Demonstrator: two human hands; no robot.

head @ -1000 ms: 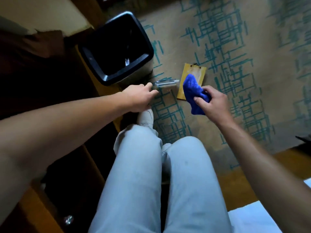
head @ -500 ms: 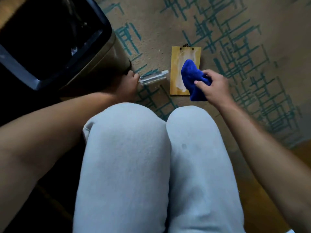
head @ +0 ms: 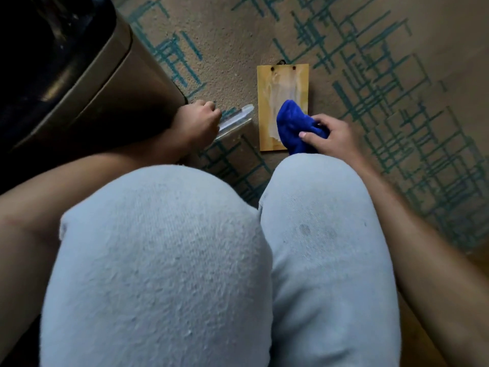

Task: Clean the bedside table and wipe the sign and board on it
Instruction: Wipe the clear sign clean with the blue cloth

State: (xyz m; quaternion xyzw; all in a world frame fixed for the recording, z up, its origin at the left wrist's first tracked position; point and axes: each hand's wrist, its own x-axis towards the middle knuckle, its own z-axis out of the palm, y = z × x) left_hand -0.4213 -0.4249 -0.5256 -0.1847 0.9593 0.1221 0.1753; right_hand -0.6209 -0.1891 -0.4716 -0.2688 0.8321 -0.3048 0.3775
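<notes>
A small yellow wooden board [head: 283, 83] with a pale glossy patch lies flat on the carpet ahead of my knees. My right hand [head: 333, 133] grips a bunched blue cloth [head: 293, 128], which lies over the board's lower right part. Left of the board, a clear acrylic sign [head: 235, 121] sits on the carpet, and my left hand [head: 197, 123] holds its near end. The bedside table is out of view.
A metal waste bin [head: 87, 75] with a black liner stands close at the left, right beside my left hand. My knees in light grey trousers [head: 185, 247] fill the lower view. The patterned carpet [head: 383, 75] spreads to the right, wooden flooring [head: 471, 260] beyond.
I have crouched lower, so the board, sign and bin look closer. My right hand has brought the cloth down onto the board. My left hand keeps hold of the sign.
</notes>
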